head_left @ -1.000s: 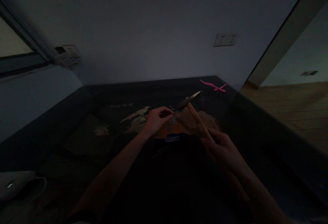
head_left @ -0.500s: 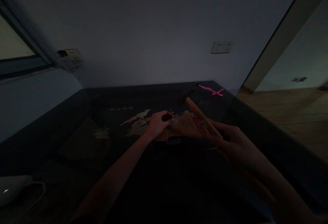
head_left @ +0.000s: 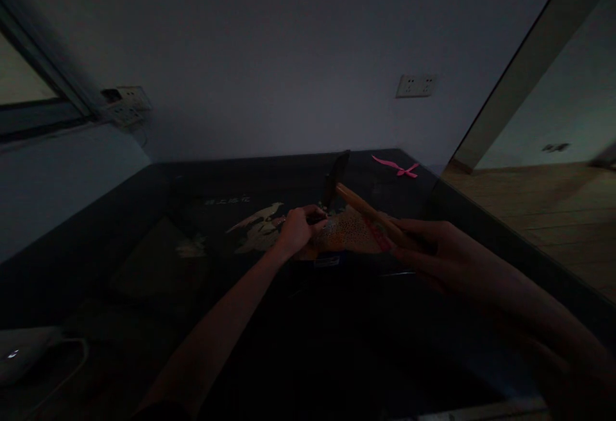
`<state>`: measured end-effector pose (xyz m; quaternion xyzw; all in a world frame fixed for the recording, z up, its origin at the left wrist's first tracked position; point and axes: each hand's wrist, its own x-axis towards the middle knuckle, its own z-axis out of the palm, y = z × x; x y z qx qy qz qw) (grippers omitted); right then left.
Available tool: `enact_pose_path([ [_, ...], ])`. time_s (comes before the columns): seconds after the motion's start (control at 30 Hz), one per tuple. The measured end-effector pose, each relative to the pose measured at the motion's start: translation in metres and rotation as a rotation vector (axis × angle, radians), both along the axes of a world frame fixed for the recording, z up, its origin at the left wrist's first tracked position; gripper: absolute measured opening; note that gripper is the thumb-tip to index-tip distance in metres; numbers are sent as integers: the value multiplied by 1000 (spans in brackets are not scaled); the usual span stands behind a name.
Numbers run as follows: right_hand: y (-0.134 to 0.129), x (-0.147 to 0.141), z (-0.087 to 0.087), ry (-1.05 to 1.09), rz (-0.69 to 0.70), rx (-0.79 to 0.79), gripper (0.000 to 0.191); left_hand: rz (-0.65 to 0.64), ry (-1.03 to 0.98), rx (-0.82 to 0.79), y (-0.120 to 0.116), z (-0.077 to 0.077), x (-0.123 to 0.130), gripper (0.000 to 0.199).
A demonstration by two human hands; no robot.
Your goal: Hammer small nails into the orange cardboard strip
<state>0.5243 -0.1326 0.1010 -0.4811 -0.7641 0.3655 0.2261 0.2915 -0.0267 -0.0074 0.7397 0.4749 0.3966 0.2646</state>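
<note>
My right hand (head_left: 428,248) is wrapped round the wooden handle of a hammer (head_left: 363,208). The hammer's dark head rises beyond the fingertips of my left hand (head_left: 301,228), just to their right. Thumb and fingers of that left hand are pinched together; what they hold, if anything, is too dark and small to name. Beneath both hands lies an orange-brown speckled piece (head_left: 349,231), looking like a plastic wrapper with a red band on its right side. My left hand covers its left part.
A dark glossy table (head_left: 308,337) carries a pale bird-and-flower picture (head_left: 260,225). A pink ribbon (head_left: 397,167) lies at its back right. At the left front sits a white device (head_left: 24,350) with a cable. Wall sockets (head_left: 416,86) are behind. The room is dim.
The hammer has swung down and left, and its head now shows close to my left hand. My left hand stays at the speckled piece, its fingers closer together.
</note>
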Motion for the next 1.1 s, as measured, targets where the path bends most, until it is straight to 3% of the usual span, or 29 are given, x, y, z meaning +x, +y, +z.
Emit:
enact_pose_path([
  [0.2,1,-4,-6,-125,-16,27,39,35,97,1,-2,4,-1,11],
  [0.47,-1,-3,-1,33,-36,7,42,32,87,10,-3,4,-1,9],
  [0.6,3,-3,-10,-57,-57,3,35,27,98,-15,-2,5,-1,10],
  [0.8,-3,-2,-6,13,-59,42,42,29,91,29,-2,2,-1,8],
  [1.0,1,-4,-14,-43,-46,-20,29,40,110,-30,-1,3,-1,11],
  [1.1,-1,-2,-13,-61,-41,28,32,29,94,-21,-2,3,-1,8],
])
